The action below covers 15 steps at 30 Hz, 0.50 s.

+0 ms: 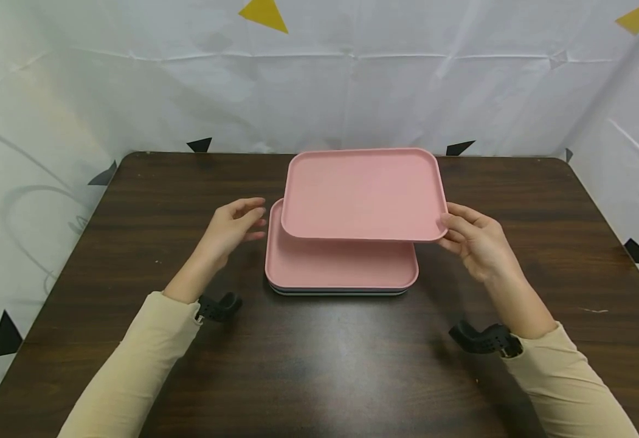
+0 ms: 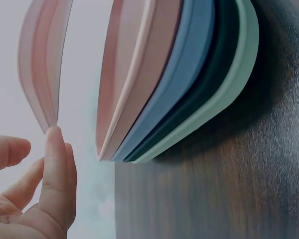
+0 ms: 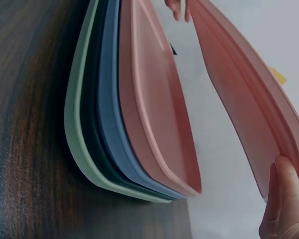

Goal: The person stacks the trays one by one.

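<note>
A pink rectangular tray (image 1: 364,193) is raised and slightly tilted above a stack of trays. My right hand (image 1: 476,243) pinches its right edge, thumb on top and fingers beneath. My left hand (image 1: 231,224) hovers left of the trays with loosely bent fingers and nothing in its grasp; in the left wrist view a fingertip (image 2: 54,137) appears close to the raised tray's corner, and contact is unclear. Topping the stack is another pink tray (image 1: 341,267). Below it lie a blue tray (image 3: 109,99), a dark green tray (image 3: 91,109) and a light green tray (image 3: 74,129).
The stack rests on a dark wood-grain table (image 1: 324,365). White sheeting (image 1: 396,91) rises behind and along both sides, with yellow and black triangles on it. Each wrist carries a black band (image 1: 217,308).
</note>
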Motion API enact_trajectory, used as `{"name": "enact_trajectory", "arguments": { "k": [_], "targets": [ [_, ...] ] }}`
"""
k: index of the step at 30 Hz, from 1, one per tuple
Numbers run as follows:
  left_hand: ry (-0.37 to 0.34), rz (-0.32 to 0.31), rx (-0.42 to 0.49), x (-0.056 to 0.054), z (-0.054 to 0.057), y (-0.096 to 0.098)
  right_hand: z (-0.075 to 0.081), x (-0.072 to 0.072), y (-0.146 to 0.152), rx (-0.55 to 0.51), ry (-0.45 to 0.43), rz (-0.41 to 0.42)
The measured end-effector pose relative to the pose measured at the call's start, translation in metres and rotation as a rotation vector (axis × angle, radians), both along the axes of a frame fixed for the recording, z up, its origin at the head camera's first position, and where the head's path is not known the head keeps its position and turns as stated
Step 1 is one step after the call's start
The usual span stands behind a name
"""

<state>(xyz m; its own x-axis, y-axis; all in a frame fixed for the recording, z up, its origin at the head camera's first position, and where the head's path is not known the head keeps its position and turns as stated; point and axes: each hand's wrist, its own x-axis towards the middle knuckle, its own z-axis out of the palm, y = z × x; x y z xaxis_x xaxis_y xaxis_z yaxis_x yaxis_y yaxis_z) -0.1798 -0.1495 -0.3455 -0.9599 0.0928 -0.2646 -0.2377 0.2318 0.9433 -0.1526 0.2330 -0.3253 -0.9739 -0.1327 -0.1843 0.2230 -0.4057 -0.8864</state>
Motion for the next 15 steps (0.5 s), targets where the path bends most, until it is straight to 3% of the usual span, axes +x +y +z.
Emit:
{"name": "enact_trajectory", "arguments": {
  "k": [15],
  "targets": [
    [-0.011, -0.049, 0.021, 0.000, -0.003, 0.010, -0.004, 0.003, -0.016, 0.032, -0.002, 0.047]
  ]
}}
